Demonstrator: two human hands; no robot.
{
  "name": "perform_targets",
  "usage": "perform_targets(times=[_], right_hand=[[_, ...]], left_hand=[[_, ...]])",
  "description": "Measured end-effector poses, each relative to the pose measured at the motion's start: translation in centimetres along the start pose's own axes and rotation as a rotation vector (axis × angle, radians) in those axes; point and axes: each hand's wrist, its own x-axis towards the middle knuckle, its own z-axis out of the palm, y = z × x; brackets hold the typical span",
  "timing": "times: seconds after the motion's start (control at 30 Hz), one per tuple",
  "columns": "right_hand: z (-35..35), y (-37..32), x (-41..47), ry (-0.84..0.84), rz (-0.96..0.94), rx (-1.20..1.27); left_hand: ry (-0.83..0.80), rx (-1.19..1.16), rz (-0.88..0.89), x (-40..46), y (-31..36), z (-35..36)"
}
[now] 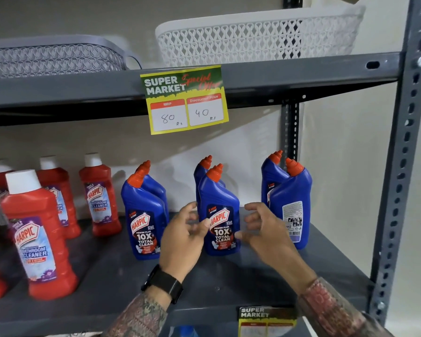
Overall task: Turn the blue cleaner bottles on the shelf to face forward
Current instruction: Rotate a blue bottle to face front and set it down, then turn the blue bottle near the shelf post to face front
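Several blue cleaner bottles with orange caps stand in pairs on the dark grey shelf (122, 283). The front left bottle (144, 220) and the front middle bottle (220, 215) show their front labels. The front right bottle (293, 207) shows its white back label. A second blue bottle stands behind each front one, mostly hidden. My left hand (182, 237) is open just left of the middle bottle, fingertips at its label. My right hand (265, 229) is open between the middle and right bottles, holding nothing.
Several red bathroom cleaner bottles (38, 237) fill the shelf's left half. A yellow price tag (185, 100) hangs from the upper shelf edge, under a grey basket (51, 57) and a white basket (255, 37). The rack's upright post (404, 166) bounds the right side.
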Motion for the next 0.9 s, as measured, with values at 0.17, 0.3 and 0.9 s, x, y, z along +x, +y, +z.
perform_targets(times=[0.17, 0.3, 0.9], right_hand=[[-4.9, 1.1, -3.0, 0.483, -0.257, 0.018], [-8.0, 2.9, -1.7, 0.489, -0.076, -0.01], [-8.1, 6.4, -0.4, 0.207, 0.094, 0.011]], left_hand=[[0.071, -0.065, 0.151, -2.6, 3.5, 2.9], [-0.132, -0.172, 0.163, -2.5, 6.0, 8.3], [-0.257, -0.251, -0.147, 0.2, 6.7, 12.8]])
